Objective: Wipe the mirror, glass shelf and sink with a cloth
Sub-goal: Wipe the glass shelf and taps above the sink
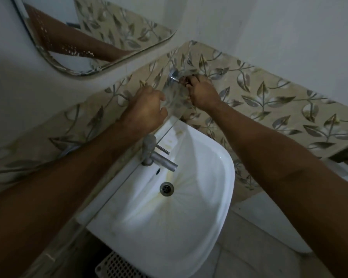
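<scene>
At ten o'clock the mirror (72, 37) hung on the white wall, its lower edge speckled and worn. Our left hand (147, 109) gripped the near edge of the glass shelf (174, 97), fingers curled over it. The shelf, clear and smeared, sat at twelve o'clock above the sink (169, 207), which was white with yellowish stains around the drain (166, 189). Our right hand (202, 93) pinched something small at the shelf's metal bracket (173, 76); we could not tell what. No writing was readable.
</scene>
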`<state>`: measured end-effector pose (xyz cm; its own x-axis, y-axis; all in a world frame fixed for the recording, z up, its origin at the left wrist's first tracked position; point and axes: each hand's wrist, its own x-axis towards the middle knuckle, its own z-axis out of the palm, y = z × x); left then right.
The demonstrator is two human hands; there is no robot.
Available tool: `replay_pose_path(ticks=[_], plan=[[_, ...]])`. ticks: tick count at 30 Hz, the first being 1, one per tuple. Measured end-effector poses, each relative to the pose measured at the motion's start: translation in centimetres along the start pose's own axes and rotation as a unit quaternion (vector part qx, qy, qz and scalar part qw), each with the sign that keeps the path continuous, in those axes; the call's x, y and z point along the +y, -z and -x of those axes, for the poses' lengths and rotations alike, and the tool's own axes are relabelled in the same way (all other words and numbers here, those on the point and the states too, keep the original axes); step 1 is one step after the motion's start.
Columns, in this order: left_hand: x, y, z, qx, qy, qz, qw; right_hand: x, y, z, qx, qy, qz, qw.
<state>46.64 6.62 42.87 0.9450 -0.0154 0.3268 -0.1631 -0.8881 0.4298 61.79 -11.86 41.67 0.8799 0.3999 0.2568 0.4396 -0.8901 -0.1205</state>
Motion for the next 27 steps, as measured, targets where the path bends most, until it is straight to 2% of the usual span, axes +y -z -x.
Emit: replay_pose_path(ticks=[6, 10, 14, 22, 27], plan=[[0.6, 0.2, -0.5, -0.011, -0.028, -0.006, 1.0, -0.6, -0.3, 1.6, 0.007, 0.077, 0.0, 0.997], [0.6, 0.8, -1.0, -0.029, -0.027, -0.021, 0.999, -0.2, -0.2, -0.3, -0.003, 0.045, 0.031, 0.999], [0.3, 1.4, -0.7, -0.011, -0.037, -0.017, 0.999, 0.2, 0.1, -1.3, 0.004, 0.007, 0.05, 0.999], [0.7, 1.0, -0.6, -0.015, -0.033, -0.011, 0.999, 0.0, -0.5, 1.4, 0.019, 0.072, 0.024, 0.997], [1.2, 1.5, -0.1, -0.006, -0.041, -0.004, 0.999, 0.2, -0.4, 1.4, 0.028, 0.051, 0.044, 0.997]])
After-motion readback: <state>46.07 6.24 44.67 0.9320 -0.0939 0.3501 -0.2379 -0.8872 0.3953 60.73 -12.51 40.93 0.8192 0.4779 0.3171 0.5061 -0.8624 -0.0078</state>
